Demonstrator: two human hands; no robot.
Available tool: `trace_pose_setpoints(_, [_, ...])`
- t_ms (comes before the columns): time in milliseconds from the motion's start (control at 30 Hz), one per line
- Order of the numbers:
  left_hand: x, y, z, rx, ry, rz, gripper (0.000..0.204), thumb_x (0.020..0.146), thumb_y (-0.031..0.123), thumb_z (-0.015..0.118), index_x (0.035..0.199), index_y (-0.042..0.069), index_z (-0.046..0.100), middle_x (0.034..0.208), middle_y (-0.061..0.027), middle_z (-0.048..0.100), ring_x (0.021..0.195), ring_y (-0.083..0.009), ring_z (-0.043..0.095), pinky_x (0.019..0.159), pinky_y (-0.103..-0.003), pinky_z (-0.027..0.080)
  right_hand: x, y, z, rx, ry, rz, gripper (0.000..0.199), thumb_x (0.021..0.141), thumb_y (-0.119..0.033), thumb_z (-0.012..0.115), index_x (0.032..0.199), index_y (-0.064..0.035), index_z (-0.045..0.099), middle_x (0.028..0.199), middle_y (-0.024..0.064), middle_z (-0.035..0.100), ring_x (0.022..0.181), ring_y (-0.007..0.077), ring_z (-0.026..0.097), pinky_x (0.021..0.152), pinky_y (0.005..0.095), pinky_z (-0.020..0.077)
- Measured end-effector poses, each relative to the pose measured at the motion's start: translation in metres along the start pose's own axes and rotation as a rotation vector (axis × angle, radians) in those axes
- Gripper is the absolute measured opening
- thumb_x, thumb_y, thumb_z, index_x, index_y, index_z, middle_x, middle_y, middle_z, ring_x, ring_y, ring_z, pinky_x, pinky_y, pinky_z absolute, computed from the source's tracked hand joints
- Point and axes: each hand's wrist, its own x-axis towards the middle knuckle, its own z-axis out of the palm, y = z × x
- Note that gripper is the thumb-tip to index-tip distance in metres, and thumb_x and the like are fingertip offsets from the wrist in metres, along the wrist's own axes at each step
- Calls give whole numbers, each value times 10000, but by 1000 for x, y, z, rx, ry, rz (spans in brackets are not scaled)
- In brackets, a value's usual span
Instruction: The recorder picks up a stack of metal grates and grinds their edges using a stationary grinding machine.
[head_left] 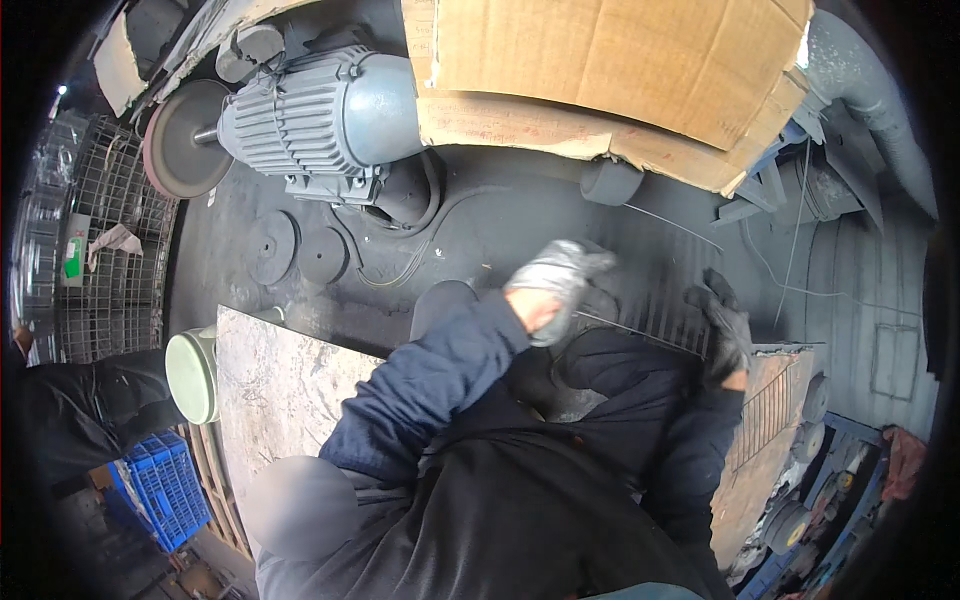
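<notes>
A wire rack [678, 305] with thin parallel bars, blurred by motion, spans the space between my two gloved hands above my lap. My left hand [560, 282], in a pale grey glove and smeared by motion, is closed at the rack's left side. At its right end my right hand [725, 330], in a dark, dirty glove, grips the edge with the fingers pointing away from me. Beyond the rack, a dark round wheel [611, 182] shows partly below a cardboard cover [610, 70]; the cover hides the rest.
A grey motor [300, 115] with a disc wheel [190, 140] stands at the far left. Two loose discs [272, 247] lie below it. Another wire rack [768, 415] rests on the right-hand board [740, 510]. A green container [193, 378] and blue crate [168, 490] are left.
</notes>
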Motion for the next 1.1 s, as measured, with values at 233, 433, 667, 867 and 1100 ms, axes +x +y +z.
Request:
trace_pose_setpoints(233, [-140, -141, -127, -202, 330, 421, 618, 949, 411, 551, 1385, -25, 554, 1350, -189, 623, 1202, -310, 596, 1090, -383, 398, -19, -106, 201, 642, -420, 31, 673, 811, -77, 818, 1395, -40, 485, 1080, 158, 666, 882, 259, 693, 642, 364, 607])
trace_pose_setpoints(433, [-229, -44, -130, 604, 442, 81, 207, 993, 156, 563, 1052, 16, 704, 823, -98, 722, 805, -239, 702, 707, -294, 524, -70, -99, 193, 815, -643, 52, 698, 812, -28, 819, 1419, -26, 474, 1146, 151, 681, 954, 222, 703, 840, 333, 596])
trace_pose_setpoints(667, [-230, 56, -71, 514, 391, 139, 341, 817, 294, 802, 1093, 117, 708, 948, -64, 718, 886, -320, 670, 784, -389, 537, -136, -172, 127, 100, -305, -700, 619, 858, -289, 802, 1340, 18, 566, 1118, 203, 699, 990, 306, 697, 928, 369, 548])
trace_pose_setpoints(867, [-210, 108, -27, 329, 1217, 918, 667, 746, 72, 836, 1351, 81, 556, 1304, -164, 585, 1102, -309, 626, 936, -409, 534, -141, -140, 82, 437, -75, -535, 431, 873, -195, 774, 1208, 26, 619, 1035, 157, 723, 1021, 263, 696, 875, 365, 561])
trace_pose_setpoints(1100, [-124, -15, 60, -990, 561, 410, 460, 970, 158, 678, 1396, 47, 549, 1122, -100, 682, 983, -127, 649, 742, -286, 525, -155, -89, 134, 1538, 10, -93, 396, 944, -138, 714, 1292, -20, 567, 1111, 158, 668, 981, 271, 686, 865, 409, 576])
